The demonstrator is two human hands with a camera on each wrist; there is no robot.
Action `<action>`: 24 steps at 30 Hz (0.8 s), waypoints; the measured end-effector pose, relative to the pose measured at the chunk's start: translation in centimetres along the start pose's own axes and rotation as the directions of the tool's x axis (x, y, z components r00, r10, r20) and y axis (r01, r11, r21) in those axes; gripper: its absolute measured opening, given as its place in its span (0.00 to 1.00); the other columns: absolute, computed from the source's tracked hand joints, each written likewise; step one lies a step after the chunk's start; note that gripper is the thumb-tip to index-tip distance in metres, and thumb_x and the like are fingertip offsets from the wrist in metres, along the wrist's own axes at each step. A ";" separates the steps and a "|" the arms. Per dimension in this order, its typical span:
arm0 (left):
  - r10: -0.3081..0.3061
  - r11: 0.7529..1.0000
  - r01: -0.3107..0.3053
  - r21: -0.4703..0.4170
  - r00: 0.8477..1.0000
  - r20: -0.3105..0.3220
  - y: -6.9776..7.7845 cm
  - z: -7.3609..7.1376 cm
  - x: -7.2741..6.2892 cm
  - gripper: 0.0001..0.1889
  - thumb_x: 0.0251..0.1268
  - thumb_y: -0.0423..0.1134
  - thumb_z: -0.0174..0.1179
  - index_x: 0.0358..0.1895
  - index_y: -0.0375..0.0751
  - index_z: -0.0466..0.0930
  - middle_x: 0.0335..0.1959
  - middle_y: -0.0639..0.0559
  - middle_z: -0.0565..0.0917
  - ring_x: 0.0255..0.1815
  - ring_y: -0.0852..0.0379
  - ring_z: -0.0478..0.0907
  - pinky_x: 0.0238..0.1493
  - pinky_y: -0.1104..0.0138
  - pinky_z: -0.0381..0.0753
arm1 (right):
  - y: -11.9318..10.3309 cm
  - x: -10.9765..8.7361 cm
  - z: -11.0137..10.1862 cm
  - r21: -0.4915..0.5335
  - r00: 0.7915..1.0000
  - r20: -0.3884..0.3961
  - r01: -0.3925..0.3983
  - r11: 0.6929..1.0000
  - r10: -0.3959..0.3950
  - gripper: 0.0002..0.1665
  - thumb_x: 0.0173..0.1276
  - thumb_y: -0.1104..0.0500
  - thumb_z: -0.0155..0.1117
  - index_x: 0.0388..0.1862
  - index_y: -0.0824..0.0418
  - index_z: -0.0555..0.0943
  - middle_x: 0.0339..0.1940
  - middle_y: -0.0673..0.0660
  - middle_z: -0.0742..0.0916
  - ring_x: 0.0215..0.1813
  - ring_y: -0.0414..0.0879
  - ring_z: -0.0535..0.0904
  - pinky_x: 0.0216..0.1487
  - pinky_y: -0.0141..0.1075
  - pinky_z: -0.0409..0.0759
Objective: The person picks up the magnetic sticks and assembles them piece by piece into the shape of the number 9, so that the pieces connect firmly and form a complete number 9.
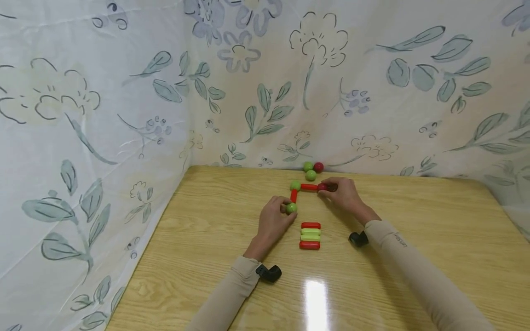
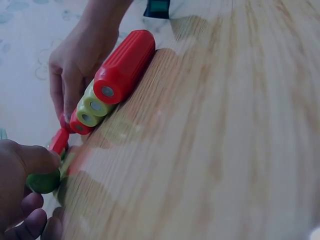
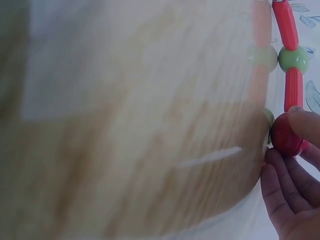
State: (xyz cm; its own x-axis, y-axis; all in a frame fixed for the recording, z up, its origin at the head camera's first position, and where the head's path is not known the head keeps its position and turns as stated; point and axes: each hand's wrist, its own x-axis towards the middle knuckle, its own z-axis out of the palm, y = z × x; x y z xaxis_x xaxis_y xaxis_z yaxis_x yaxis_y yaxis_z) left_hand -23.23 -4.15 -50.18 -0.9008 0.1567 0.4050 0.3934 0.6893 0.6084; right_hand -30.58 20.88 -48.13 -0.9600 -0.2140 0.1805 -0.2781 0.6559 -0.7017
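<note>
An L-shaped chain of balls and rods lies on the table. Its corner is a green ball (image 1: 295, 185), joined to one red rod (image 1: 294, 196) toward me and another red rod (image 1: 308, 187) to the right. My left hand (image 1: 273, 216) pinches the green ball (image 1: 291, 208) at the near end, between thumb and fingers. At the right end, my right hand (image 1: 342, 193) grips a red ball (image 3: 286, 135) against the rod's tip. The right wrist view shows the corner green ball (image 3: 293, 60) between both red rods.
Near my left hand lies a row of rods: red rods (image 1: 309, 245) outside, yellow-green rods (image 1: 310, 237) between, with metal discs in their ends. Behind the chain sit two green balls (image 1: 311, 175) and a red ball (image 1: 318, 167), close to the flowered cloth (image 1: 256, 115).
</note>
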 end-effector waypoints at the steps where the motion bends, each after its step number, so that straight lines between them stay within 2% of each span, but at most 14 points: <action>1: 0.004 1.000 -0.004 0.004 1.000 -0.008 -0.1 0.0 0.0 0.16 0.57 0.41 0.75 0.46 0.45 0.82 0.39 0.55 0.79 0.37 0.60 0.79 0.37 0.68 0.78 | 0.0 0.0 0.0 0.004 1.000 -0.003 0.000 1.000 0.000 0.18 0.64 0.61 0.74 0.51 0.67 0.86 0.42 0.61 0.88 0.42 0.51 0.85 0.43 0.46 0.83; 7: 0.001 1.000 0.000 0.010 1.000 -0.031 -0.4 0.3 0.0 0.16 0.56 0.41 0.76 0.45 0.47 0.81 0.40 0.55 0.81 0.40 0.59 0.81 0.41 0.66 0.80 | -0.2 -0.2 0.0 0.008 1.000 0.001 -0.007 1.000 0.007 0.18 0.64 0.60 0.74 0.51 0.67 0.85 0.43 0.62 0.88 0.42 0.52 0.85 0.42 0.47 0.83; 24: -0.010 1.000 0.010 -0.020 1.000 -0.001 -0.4 0.0 -0.2 0.17 0.56 0.41 0.75 0.46 0.46 0.81 0.39 0.56 0.80 0.39 0.59 0.80 0.39 0.66 0.79 | -0.2 -0.4 0.4 -0.006 1.000 -0.009 -0.010 1.000 0.010 0.19 0.64 0.60 0.75 0.52 0.67 0.85 0.42 0.62 0.88 0.42 0.52 0.85 0.43 0.47 0.83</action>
State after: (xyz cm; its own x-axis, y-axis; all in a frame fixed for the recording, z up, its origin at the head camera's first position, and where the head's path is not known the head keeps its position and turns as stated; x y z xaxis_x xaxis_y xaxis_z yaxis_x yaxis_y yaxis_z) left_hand -23.20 -4.50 -50.53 -0.9047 0.1489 0.3993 0.3876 0.6768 0.6258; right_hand -30.08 20.56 -48.29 -0.9629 -0.2009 0.1801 -0.2690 0.6623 -0.6993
